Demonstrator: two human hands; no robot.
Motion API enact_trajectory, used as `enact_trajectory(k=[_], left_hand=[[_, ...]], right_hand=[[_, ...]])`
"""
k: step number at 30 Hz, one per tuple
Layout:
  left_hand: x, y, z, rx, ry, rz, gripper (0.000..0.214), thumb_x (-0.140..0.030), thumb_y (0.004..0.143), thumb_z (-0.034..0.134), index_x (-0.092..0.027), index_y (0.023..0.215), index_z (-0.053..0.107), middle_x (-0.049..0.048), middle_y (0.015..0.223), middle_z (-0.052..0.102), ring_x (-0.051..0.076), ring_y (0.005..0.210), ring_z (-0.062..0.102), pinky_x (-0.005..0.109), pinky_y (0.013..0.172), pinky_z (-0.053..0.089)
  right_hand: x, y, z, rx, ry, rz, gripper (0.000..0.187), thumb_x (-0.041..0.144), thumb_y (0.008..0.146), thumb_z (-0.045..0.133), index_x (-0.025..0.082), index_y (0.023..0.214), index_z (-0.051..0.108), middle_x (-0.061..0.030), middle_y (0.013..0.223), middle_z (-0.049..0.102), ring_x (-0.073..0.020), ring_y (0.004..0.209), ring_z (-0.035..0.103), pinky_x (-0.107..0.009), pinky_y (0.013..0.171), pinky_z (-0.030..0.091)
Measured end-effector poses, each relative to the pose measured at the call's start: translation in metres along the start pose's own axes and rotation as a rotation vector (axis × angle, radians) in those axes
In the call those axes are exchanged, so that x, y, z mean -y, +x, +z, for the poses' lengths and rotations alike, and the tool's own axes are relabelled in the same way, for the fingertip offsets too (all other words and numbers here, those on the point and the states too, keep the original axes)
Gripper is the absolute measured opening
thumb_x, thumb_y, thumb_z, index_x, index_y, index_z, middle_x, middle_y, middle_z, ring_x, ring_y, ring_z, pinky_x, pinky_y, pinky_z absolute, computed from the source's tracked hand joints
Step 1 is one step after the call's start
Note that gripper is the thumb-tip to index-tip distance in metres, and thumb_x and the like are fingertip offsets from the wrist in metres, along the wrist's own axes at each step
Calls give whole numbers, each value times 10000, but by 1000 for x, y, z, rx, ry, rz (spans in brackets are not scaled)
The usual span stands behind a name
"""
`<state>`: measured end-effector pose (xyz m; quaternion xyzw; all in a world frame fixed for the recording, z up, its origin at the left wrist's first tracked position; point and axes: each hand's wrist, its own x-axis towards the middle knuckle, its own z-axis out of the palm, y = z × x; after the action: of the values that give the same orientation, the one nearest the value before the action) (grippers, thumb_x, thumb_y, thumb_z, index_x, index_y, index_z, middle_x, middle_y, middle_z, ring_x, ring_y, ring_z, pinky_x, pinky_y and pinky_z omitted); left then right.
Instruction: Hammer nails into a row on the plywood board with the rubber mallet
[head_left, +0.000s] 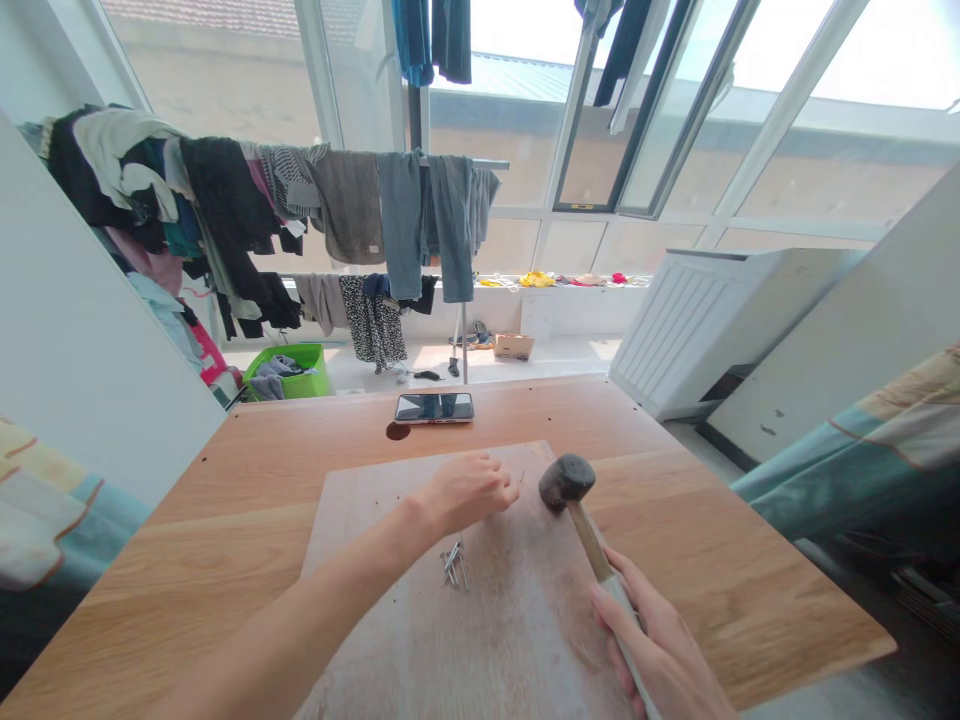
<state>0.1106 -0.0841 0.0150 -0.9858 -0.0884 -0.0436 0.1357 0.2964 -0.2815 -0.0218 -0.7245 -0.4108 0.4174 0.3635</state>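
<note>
Nailing work at a wooden table (697,560), seen from where I stand in the room. The right hand (649,625) is closed around the handle of a mallet (568,482), which slants away from the near right so that its dark head lies farthest. The head is at the far right part of the board (465,660), to the right of the left hand (471,490) and apart from it; I cannot tell whether it touches the wood.

The left hand reaches in from the near left, over the board, with its fingers curled and its grip narrow. A thin sliver (523,478) shows just beside the fingertips, too small to name for certain, and I cannot tell whether the fingers hold it. On the board, nearer than this hand, lies a loose heap of nails (454,565), crossed over one another.

The board rests on the table. Beyond its far edge lies a phone (435,408), with a round dark hole (398,431) in the tabletop just beside its near left corner. Farther off, to the left, clothes (345,205) hang on a rack (495,164) above a green basket (321,375); a white cabinet (675,320) stands at the far right.
</note>
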Motion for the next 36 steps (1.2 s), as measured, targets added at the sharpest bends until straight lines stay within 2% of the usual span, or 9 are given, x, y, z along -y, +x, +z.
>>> enact_trajectory(k=[4, 9, 11, 15, 16, 18, 23, 31, 36], left_hand=[[-4, -3, 3, -36, 89, 106, 147, -25, 891, 602, -139, 818, 659, 75, 782, 718, 218, 704, 652, 345, 605, 451], [-2, -5, 7, -77, -1, 40, 165, -9, 889, 587, -147, 844, 665, 79, 784, 716, 219, 749, 666, 321, 641, 474], [1, -4, 10, -164, -164, -91, 183, -11, 888, 584, -159, 933, 681, 69, 827, 729, 210, 786, 679, 307, 690, 495], [3, 1, 22, -509, -773, -586, 143, -117, 908, 609, -191, 1006, 682, 36, 909, 762, 165, 814, 700, 271, 767, 535], [2, 3, 26, -566, -908, -687, 112, -145, 898, 627, -191, 983, 683, 28, 893, 765, 156, 794, 700, 258, 753, 539], [-2, 5, 33, -597, -1069, -796, 95, -161, 865, 649, -190, 945, 690, 11, 834, 761, 142, 735, 688, 240, 712, 536], [-10, 2, 44, -519, -1096, -768, 141, -145, 841, 620, -189, 937, 714, 10, 819, 752, 132, 711, 668, 230, 683, 519], [-10, -4, 44, -479, -1087, -700, 183, -161, 859, 604, -181, 1005, 713, 10, 802, 731, 126, 682, 649, 232, 700, 529], [-10, -6, 44, -485, -1039, -671, 143, -158, 866, 602, -170, 933, 728, 16, 792, 721, 133, 698, 651, 239, 720, 524]], right_hand=[[-1, 1, -1, -14, -21, 7, 814, 634, 903, 461, 94, 1508, 393, 96, 382, 477, -170, 350, 479, -247, 370, 406], [0, 0, 0, -29, -25, 27, 828, 631, 895, 467, 103, 1525, 371, 104, 377, 472, -168, 336, 466, -244, 352, 395], [2, -1, 2, -44, -17, 14, 789, 613, 905, 460, 98, 1500, 407, 106, 376, 461, -155, 326, 447, -236, 345, 377], [4, -1, 2, -49, -18, -20, 756, 595, 918, 441, 73, 1465, 448, 109, 374, 447, -148, 323, 442, -234, 351, 395], [3, 0, 2, -38, -20, -19, 762, 598, 917, 443, 74, 1470, 445, 107, 376, 452, -150, 326, 452, -235, 355, 404], [1, 2, 0, -11, -23, 1, 792, 613, 908, 452, 82, 1494, 420, 106, 383, 465, -157, 333, 473, -236, 356, 412], [-3, 2, 0, -21, -11, -16, 763, 614, 923, 450, 92, 1480, 441, 100, 403, 473, -157, 348, 478, -235, 354, 409], [2, -1, 2, -42, 5, -41, 725, 593, 937, 449, 102, 1470, 448, 108, 395, 458, -139, 317, 445, -231, 356, 375], [-3, 1, 2, -36, 29, -32, 707, 608, 936, 457, 124, 1451, 458, 101, 446, 478, -133, 331, 446, -221, 340, 385]])
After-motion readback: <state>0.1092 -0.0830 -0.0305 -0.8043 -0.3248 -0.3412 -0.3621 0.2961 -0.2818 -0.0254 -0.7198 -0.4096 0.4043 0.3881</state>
